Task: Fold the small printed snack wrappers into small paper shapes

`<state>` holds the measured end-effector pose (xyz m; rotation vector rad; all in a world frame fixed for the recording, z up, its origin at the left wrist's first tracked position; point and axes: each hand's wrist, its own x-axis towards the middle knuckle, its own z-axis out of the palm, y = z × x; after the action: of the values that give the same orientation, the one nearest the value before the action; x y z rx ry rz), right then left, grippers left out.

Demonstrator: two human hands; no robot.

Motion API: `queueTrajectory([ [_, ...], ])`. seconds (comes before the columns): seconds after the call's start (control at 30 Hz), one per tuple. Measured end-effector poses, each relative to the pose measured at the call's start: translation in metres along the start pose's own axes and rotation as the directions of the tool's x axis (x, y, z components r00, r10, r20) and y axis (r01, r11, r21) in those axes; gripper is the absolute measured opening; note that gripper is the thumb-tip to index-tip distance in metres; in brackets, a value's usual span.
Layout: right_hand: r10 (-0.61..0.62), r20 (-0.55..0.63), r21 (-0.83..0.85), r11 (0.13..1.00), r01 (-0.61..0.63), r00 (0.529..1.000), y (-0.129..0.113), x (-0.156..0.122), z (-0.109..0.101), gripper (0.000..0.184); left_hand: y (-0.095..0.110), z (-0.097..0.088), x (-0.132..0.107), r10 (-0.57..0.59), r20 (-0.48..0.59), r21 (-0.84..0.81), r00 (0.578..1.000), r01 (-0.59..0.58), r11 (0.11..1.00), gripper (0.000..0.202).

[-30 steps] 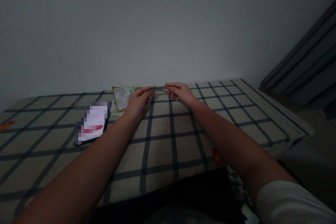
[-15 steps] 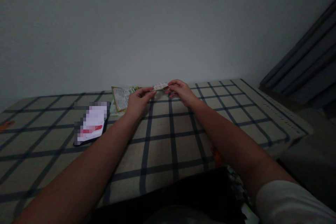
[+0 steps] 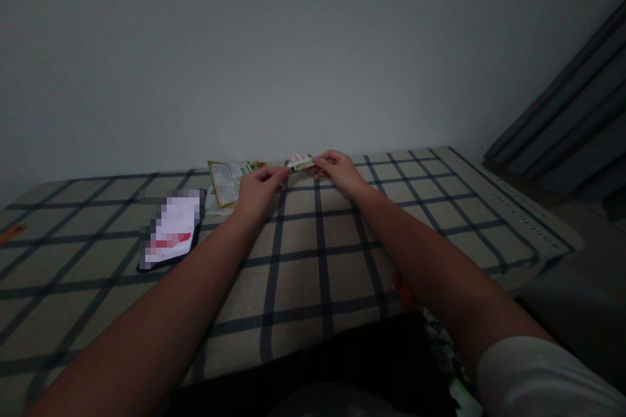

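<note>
Since a second ago the small printed paper (image 3: 300,163) has tilted, from near edge-on to its printed face and green strip showing. Sits just off view center, toward 11 o'clock, above checked cloth (image 3: 298,234). Left hand (image 3: 258,190) pinches its 9 o'clock end, thumb and fingers; right hand (image 3: 341,172) pinches the 3 o'clock end. Printed packet (image 3: 225,184) beside left hand, 9 o'clock of paper; lit phone (image 3: 176,228) at 8.

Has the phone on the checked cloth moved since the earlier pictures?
No; the phone has shifted neither way against the stripes of the checked cloth.
</note>
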<state>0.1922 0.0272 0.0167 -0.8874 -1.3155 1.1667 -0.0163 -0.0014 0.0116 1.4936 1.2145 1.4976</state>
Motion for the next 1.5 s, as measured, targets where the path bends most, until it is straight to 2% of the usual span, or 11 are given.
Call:
queueTrajectory([
  [0.17,-0.003,-0.015,-0.028,1.0,0.003,1.0,0.001,0.001,0.0,0.025,0.0,0.004,-0.001,-0.11,0.069,-0.076,0.991,0.116,0.99,0.03],
  [0.3,-0.012,0.0,-0.048,0.999,0.012,1.0,0.002,0.002,-0.002,0.022,0.004,0.008,-0.005,-0.142,0.209,-0.211,0.968,0.187,0.96,0.042],
  [0.47,-0.044,0.07,-0.076,0.996,0.049,0.997,0.003,0.003,-0.002,0.02,0.006,0.009,-0.009,-0.275,0.316,-0.259,0.908,0.362,0.896,0.065],
  [0.57,-0.048,0.145,-0.1,0.993,0.063,0.988,0.002,-0.001,0.001,0.021,0.007,0.009,-0.011,-0.32,0.41,-0.242,0.854,0.44,0.865,0.061],
  [0.67,-0.066,0.195,-0.131,0.987,0.092,0.979,-0.001,-0.006,0.006,0.018,0.009,0.009,-0.014,-0.251,0.483,-0.18,0.839,0.376,0.909,0.044],
  [0.83,-0.092,0.194,-0.138,0.983,0.12,0.977,-0.001,-0.01,0.011,0.035,0.012,0.009,-0.02,-0.2,0.421,-0.032,0.885,0.235,0.972,0.045],
  [0.9,-0.076,0.169,-0.121,0.988,0.097,0.983,-0.001,-0.009,0.012,0.043,0.011,0.009,-0.02,-0.173,0.42,-0.026,0.891,0.202,0.979,0.047],
  [1.03,0.039,0.107,-0.105,0.994,-0.027,0.993,-0.003,-0.007,0.012,0.029,0.003,0.009,-0.014,-0.063,0.349,-0.023,0.935,0.076,0.997,0.047],
  [1.1,0.062,0.131,-0.142,0.989,-0.043,0.989,-0.005,-0.007,0.012,0.033,-0.003,0.009,-0.011,-0.027,0.319,0.027,0.947,0.02,0.999,0.045],
  [1.3,-0.002,0.134,-0.204,0.979,0.03,0.991,-0.011,-0.011,0.012,0.038,-0.011,0.009,-0.008,-0.059,0.353,0.027,0.934,0.054,0.998,0.044],
  [1.5,-0.054,0.111,-0.214,0.974,0.077,0.992,-0.01,-0.013,0.014,0.035,-0.002,0.008,-0.01,-0.08,0.342,0.083,0.936,0.055,0.995,0.039],
])
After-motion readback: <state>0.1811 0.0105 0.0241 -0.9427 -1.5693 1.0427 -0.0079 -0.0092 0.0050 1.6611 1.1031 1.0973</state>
